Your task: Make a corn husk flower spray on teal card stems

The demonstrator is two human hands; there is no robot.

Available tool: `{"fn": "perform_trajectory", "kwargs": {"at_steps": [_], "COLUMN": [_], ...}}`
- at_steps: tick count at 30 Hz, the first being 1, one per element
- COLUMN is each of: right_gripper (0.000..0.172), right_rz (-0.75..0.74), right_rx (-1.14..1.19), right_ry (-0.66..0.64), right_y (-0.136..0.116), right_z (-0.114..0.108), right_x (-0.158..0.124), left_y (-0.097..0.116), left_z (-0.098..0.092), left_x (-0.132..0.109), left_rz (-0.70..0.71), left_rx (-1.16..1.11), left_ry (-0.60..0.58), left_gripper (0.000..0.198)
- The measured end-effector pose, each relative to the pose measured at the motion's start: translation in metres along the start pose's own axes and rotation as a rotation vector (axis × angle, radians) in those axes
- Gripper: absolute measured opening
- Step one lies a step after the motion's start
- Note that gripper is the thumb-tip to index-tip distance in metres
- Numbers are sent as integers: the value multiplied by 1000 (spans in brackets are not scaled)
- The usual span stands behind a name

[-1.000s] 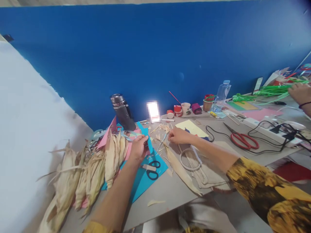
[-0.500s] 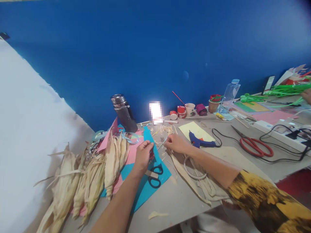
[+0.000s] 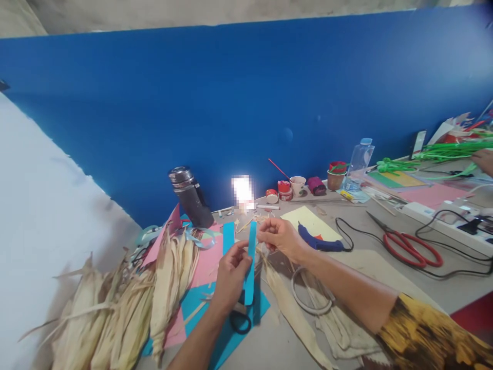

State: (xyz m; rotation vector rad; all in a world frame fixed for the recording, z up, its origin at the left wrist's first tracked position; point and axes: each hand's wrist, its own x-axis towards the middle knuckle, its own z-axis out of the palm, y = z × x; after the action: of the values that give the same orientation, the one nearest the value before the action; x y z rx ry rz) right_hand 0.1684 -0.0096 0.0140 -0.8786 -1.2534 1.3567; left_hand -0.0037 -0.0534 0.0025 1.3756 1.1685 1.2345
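Note:
My left hand (image 3: 231, 272) is closed on a narrow blue paper strip (image 3: 250, 257) and holds it upright above the table. My right hand (image 3: 279, 237) is raised just right of the strip's top, fingers pinched on a thin pale sliver, apparently corn husk. Under my left hand lie black-handled scissors (image 3: 241, 321) on a blue paper sheet (image 3: 227, 334). A blue glue gun (image 3: 318, 241) lies on a yellow sheet (image 3: 308, 221) just beyond my right hand.
Dried corn husks (image 3: 127, 303) are piled at the left on pink paper (image 3: 206, 262). A dark flask (image 3: 188, 195), small cups, a water bottle (image 3: 358, 162), red scissors (image 3: 408, 246), cords and a power strip (image 3: 442, 221) crowd the table. Another person's hand (image 3: 484, 159) works with green strips at far right.
My left hand has lifted the blue strip off the table and turned it upright. My right hand has risen from the husk scraps to meet it. The view has tilted and shifted.

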Motion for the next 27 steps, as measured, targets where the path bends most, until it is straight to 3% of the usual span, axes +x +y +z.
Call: {"fn": "perform_trajectory", "kwargs": {"at_steps": [3, 9, 18, 22, 27], "right_gripper": [44, 34, 31, 32, 30], "right_rz": [35, 63, 86, 89, 100], "right_rx": [67, 57, -128, -138, -136], "right_ry": [15, -3, -143, -140, -113], "right_y": [0, -8, 1, 2, -4], "right_z": [-5, -3, 12, 18, 22], "right_x": [2, -3, -19, -22, -24], "left_y": [1, 4, 9, 8, 11], "left_z": [2, 3, 0, 3, 8], "left_x": [-2, -4, -1, -4, -6], "left_rz": [-8, -53, -126, -143, -209], "left_rx": [-1, -35, -205, -244, -480], "left_ry": [-25, -104, 59, 104, 124], "left_gripper": [34, 31, 25, 25, 28]}}
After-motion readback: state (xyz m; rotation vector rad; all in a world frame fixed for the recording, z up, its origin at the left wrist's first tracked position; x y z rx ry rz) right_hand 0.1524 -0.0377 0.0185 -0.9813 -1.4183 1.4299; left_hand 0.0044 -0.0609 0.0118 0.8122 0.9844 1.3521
